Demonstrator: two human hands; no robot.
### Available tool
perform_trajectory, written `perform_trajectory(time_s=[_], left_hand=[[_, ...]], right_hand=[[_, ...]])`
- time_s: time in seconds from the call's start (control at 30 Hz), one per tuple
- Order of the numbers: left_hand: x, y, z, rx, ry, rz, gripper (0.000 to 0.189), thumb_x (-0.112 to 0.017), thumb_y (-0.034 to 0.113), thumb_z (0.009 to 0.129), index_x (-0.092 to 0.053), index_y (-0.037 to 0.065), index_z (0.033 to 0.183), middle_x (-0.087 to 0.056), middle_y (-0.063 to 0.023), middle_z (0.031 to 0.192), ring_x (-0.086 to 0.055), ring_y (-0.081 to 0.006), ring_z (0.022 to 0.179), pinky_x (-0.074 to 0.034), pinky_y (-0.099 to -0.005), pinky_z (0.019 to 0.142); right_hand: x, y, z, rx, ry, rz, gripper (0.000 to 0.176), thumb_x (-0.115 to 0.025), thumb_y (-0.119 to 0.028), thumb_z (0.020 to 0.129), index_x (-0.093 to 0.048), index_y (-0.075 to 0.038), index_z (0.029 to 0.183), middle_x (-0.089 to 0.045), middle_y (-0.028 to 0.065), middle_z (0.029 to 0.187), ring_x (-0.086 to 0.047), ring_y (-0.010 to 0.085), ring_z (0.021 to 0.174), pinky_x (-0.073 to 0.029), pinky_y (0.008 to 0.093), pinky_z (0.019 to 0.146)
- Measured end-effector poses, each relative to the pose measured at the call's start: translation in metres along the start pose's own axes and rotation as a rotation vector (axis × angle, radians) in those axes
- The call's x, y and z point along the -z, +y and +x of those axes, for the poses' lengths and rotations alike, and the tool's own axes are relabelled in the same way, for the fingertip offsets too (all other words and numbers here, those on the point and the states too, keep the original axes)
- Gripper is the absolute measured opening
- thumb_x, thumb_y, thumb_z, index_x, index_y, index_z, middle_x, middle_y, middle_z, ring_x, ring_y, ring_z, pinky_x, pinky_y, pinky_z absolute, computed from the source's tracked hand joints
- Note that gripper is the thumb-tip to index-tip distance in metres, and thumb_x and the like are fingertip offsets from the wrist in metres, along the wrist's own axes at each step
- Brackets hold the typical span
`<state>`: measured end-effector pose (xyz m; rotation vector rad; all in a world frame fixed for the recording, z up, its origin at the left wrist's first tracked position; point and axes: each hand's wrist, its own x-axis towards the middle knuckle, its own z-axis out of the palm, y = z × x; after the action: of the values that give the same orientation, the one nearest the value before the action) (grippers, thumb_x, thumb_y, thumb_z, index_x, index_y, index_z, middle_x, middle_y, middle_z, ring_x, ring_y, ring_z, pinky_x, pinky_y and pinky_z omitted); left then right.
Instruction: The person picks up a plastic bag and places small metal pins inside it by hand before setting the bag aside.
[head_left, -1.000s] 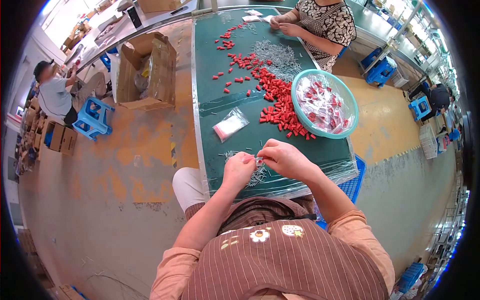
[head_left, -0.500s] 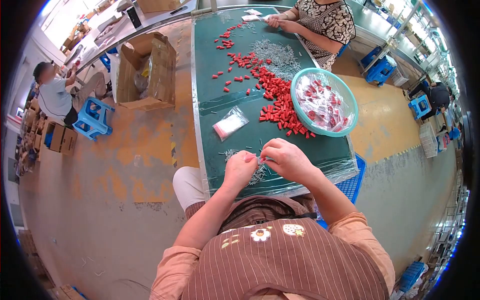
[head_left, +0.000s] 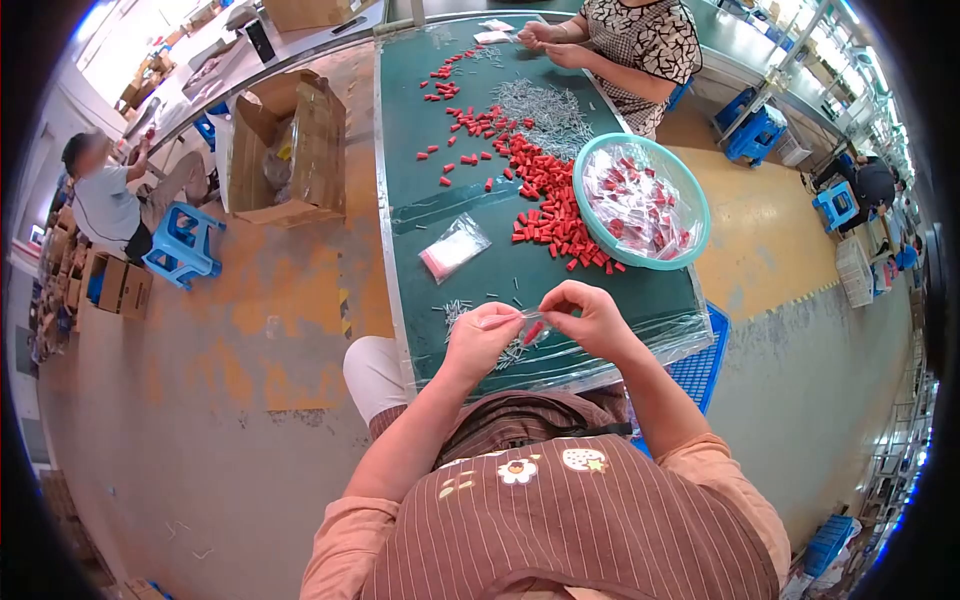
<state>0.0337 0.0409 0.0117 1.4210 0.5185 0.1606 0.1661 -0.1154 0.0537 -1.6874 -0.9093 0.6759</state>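
Above the near end of the green table, my left hand [head_left: 482, 338] and my right hand [head_left: 588, 318] pinch the top edge of one small clear plastic bag [head_left: 541, 319] between them. A short red piece [head_left: 533, 333] shows inside the bag. Under and beside my left hand lies a small pile of thin grey metal pieces [head_left: 457, 312], partly hidden by the hand. A packet of flat clear bags [head_left: 455, 247] rests on the table beyond my left hand. Farther off, a heap of red tapered pieces [head_left: 548, 190] spreads beside a teal basin [head_left: 706, 225] holding filled bags.
Another heap of grey metal pieces [head_left: 545, 115] lies farther up the table [head_left: 410, 110]. A co-worker [head_left: 640, 55] sits at the far right side. An open cardboard box [head_left: 325, 150] stands left, and a blue crate [head_left: 712, 365] sits by the near right corner.
My hands have moved slightly apart, with the bag now stretched between them and the red piece visible in it. The view has shifted a little.
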Motion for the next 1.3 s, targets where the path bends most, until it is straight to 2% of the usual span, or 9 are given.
perform_trajectory(time_s=[0.07, 0.23, 0.63, 0.93, 1.03, 1.13, 1.2, 1.23, 1.3], left_hand=[[-0.001, 0.009, -0.004, 0.037, -0.006, -0.038, 0.013, -0.072, 0.015, 0.088, -0.068, 0.004, 0.092, -0.058, 0.0057, 0.069, -0.045, -0.0019, 0.054, -0.032, -0.0197, 0.046], [-0.006, 0.017, -0.009, 0.074, -0.011, -0.208, 0.010, -0.072, 0.014, 0.088, -0.068, 0.005, 0.092, -0.056, 0.0063, 0.066, -0.044, -0.0017, 0.052, -0.031, -0.0193, 0.045], [-0.009, 0.015, -0.009, -0.005, -0.016, -0.219, 0.008, -0.072, 0.012, 0.089, -0.069, 0.006, 0.093, -0.058, 0.0069, 0.069, -0.047, -0.0003, 0.056, -0.033, -0.0175, 0.048], [-0.018, 0.000, -0.005, -0.097, -0.083, -0.179, 0.013, -0.071, 0.014, 0.090, -0.068, 0.001, 0.092, -0.068, -0.0015, 0.080, -0.051, -0.0018, 0.062, -0.038, -0.0187, 0.051], [-0.016, 0.020, -0.012, 0.199, -0.161, -0.120, 0.017, -0.069, 0.015, 0.091, -0.065, 0.001, 0.100, -0.066, -0.0021, 0.082, -0.050, -0.0046, 0.060, -0.039, -0.0220, 0.050], [-0.007, 0.009, -0.010, 0.351, -0.276, -0.514, 0.024, -0.065, 0.011, 0.092, -0.058, 0.003, 0.113, -0.063, -0.0036, 0.084, -0.049, -0.0079, 0.058, -0.039, -0.0247, 0.048], [0.000, 0.008, -0.008, 0.400, -0.283, -0.632, 0.029, -0.062, 0.008, 0.092, -0.053, 0.004, 0.120, -0.061, -0.0054, 0.085, -0.048, -0.0093, 0.057, -0.039, -0.0249, 0.048], [0.001, 0.007, -0.008, 0.426, -0.288, -0.692, 0.033, -0.060, 0.006, 0.092, -0.051, 0.004, 0.123, -0.060, -0.0063, 0.085, -0.047, -0.0099, 0.057, -0.039, -0.0249, 0.048], [-0.003, 0.007, -0.011, 0.410, -0.261, -0.739, 0.033, -0.059, 0.005, 0.092, -0.050, 0.003, 0.124, -0.061, -0.0090, 0.088, -0.049, -0.0112, 0.059, -0.040, -0.0255, 0.049]], right_hand=[[0.001, 0.007, -0.001, -0.031, 0.035, 0.031, 0.010, -0.067, 0.001, 0.086, -0.066, 0.001, 0.095, -0.065, 0.0018, 0.086, -0.062, 0.0082, 0.080, -0.051, 0.0247, 0.074], [-0.005, 0.016, -0.002, -0.023, 0.092, 0.128, 0.014, -0.068, -0.001, 0.085, -0.065, 0.001, 0.099, -0.066, 0.0017, 0.087, -0.060, 0.0071, 0.080, -0.051, 0.0242, 0.076], [-0.010, 0.006, -0.004, -0.015, 0.045, 0.151, 0.015, -0.067, -0.001, 0.085, -0.063, 0.000, 0.100, -0.066, 0.0025, 0.087, -0.063, 0.0078, 0.081, -0.051, 0.0249, 0.077], [-0.009, 0.009, -0.013, -0.025, 0.048, 0.137, 0.011, -0.065, 0.003, 0.086, -0.060, 0.001, 0.095, -0.066, 0.0051, 0.085, -0.066, 0.0107, 0.081, -0.053, 0.0267, 0.074], [0.000, 0.001, -0.024, -0.071, 0.025, 0.162, 0.010, -0.066, 0.004, 0.086, -0.059, 0.002, 0.094, -0.066, 0.0056, 0.084, -0.066, 0.0115, 0.079, -0.053, 0.0269, 0.073], [0.038, -0.019, -0.046, -0.166, -0.069, 0.093, 0.012, -0.066, 0.004, 0.084, -0.059, 0.002, 0.093, -0.066, 0.0056, 0.081, -0.067, 0.0122, 0.078, -0.054, 0.0270, 0.070], [0.082, -0.042, -0.069, -0.240, -0.162, -0.114, 0.015, -0.067, 0.004, 0.081, -0.062, 0.002, 0.095, -0.068, 0.0062, 0.080, -0.068, 0.0124, 0.077, -0.054, 0.0269, 0.070], [0.102, -0.049, -0.081, -0.263, -0.157, -0.207, 0.019, -0.069, 0.002, 0.080, -0.064, 0.002, 0.099, -0.069, 0.0071, 0.081, -0.067, 0.0124, 0.077, -0.054, 0.0276, 0.069], [0.126, -0.051, -0.103, -0.282, 0.011, -0.273, 0.020, -0.069, -0.001, 0.081, -0.065, 0.001, 0.101, -0.069, 0.0061, 0.084, -0.065, 0.0115, 0.077, -0.053, 0.0271, 0.070]])
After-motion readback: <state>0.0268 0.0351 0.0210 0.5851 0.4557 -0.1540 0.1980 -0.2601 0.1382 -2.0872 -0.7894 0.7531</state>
